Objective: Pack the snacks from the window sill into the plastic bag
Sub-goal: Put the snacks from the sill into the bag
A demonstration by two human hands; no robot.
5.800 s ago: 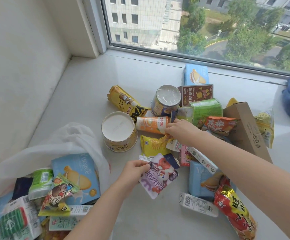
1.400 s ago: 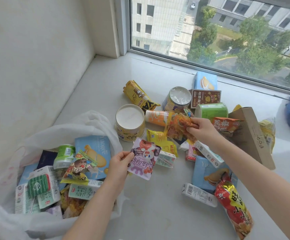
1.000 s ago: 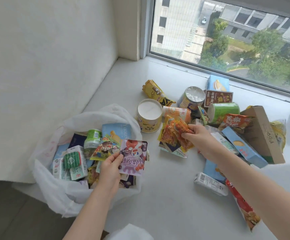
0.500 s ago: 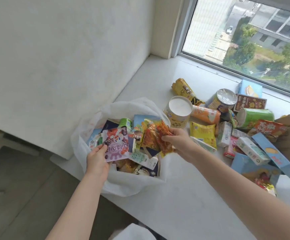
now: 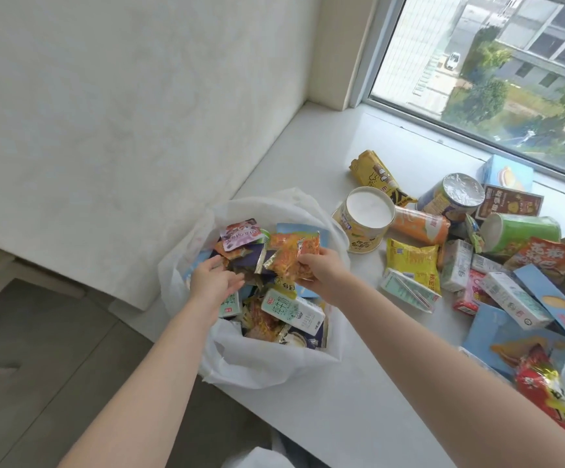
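Note:
The white plastic bag (image 5: pixel 274 363) sits open at the sill's near left edge, filled with cartons and packets. My right hand (image 5: pixel 321 271) grips a bunch of orange snack packets (image 5: pixel 291 255) just over the bag's mouth. My left hand (image 5: pixel 215 282) hovers inside the mouth with relaxed fingers and holds nothing. The purple pouch (image 5: pixel 240 233) lies in the bag at its far side. On the sill to the right lie a white-lidded tub (image 5: pixel 369 217), a yellow packet (image 5: pixel 413 261), an orange tube (image 5: pixel 423 224) and a green tube (image 5: pixel 521 231).
More snacks crowd the sill's right: a foil-topped can (image 5: pixel 456 194), a yellow bag (image 5: pixel 375 173), milk cartons (image 5: pixel 510 298), blue boxes (image 5: pixel 551 305) and a red bag (image 5: pixel 544 393). A white wall stands left, the window behind. The floor drops away below the bag.
My left hand let go of the purple pouch, which now lies in the bag. My right hand carried the orange packets left from the pile to above the bag.

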